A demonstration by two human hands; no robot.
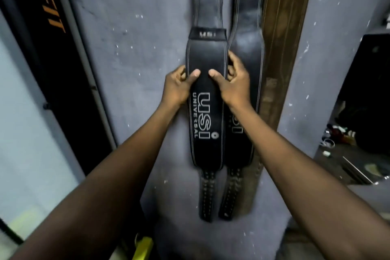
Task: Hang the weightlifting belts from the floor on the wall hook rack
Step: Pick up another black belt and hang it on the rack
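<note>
Head view shows a black weightlifting belt [205, 101] with white lettering hanging flat against the grey wall [130, 48], its wide padded section at the middle of the frame and its perforated strap end pointing down. The left hand [179, 85] grips its left edge, thumb pressed on the face and fingers curled behind; the right hand [230, 82] grips the right edge the same way, so both are closed on this belt. Touching its right side hangs a second black belt [248, 63], and just beyond that a brown belt [282, 38], all running up out of the top of the frame, where the hook rack itself is not visible. This looks like the settling step: the belt seems hung already and is being squared beside its neighbours. Next would be letting go gently, checking it stays put, then looking to the floor for any remaining belts; none shows here.
</note>
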